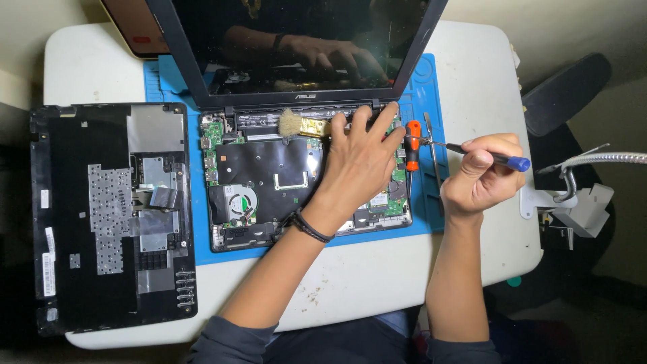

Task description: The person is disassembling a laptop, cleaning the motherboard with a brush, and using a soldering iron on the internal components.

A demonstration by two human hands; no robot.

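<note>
An opened laptop base (269, 182) lies on a blue work mat (421, 202), its green boards and fan exposed, its dark screen (296, 47) tilted up behind. My left hand (360, 158) rests on the right part of the base, fingers spread toward the hinge, touching a small brush (300, 125) with pale bristles and a gold ferrule. My right hand (480, 175) is closed around a blue-capped screwdriver (495, 159), its thin shaft pointing left toward the base's right edge. An orange-handled screwdriver (412, 145) lies on the mat between the hands.
The removed black keyboard cover (111, 216) lies upside down at the table's left. A white table (377, 269) carries everything. A tablet-like device (135, 30) sits at the back left. A white clamp with a flexible metal arm (579, 182) is fixed at the right edge.
</note>
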